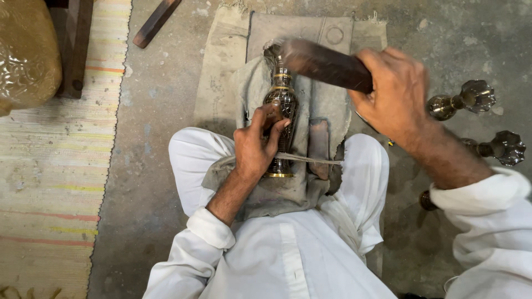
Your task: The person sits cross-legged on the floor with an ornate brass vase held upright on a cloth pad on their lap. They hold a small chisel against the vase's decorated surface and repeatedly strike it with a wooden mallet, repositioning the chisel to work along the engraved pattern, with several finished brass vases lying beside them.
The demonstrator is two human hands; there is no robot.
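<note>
A dark engraved brass vase (pixel 283 105) with gold bands lies on a grey cloth (pixel 327 108) between my knees. My left hand (pixel 256 143) presses on the vase's body, fingers pinched as if around a small tool that I cannot make out. Up at the right, my right hand (pixel 394 94) grips a dark wooden mallet (pixel 321 63), whose blurred head hangs just above the vase's neck. A thin strap (pixel 310 160) crosses the cloth near the vase's base.
Two brass vases with flower-shaped rims (pixel 463 101) (pixel 499 148) lie on the concrete floor at right. A striped woven mat (pixel 52 166) covers the left side, with a large brass vessel (pixel 25 52) and a wooden stand (pixel 75 47) on it. A wooden stick (pixel 155 22) lies at the top.
</note>
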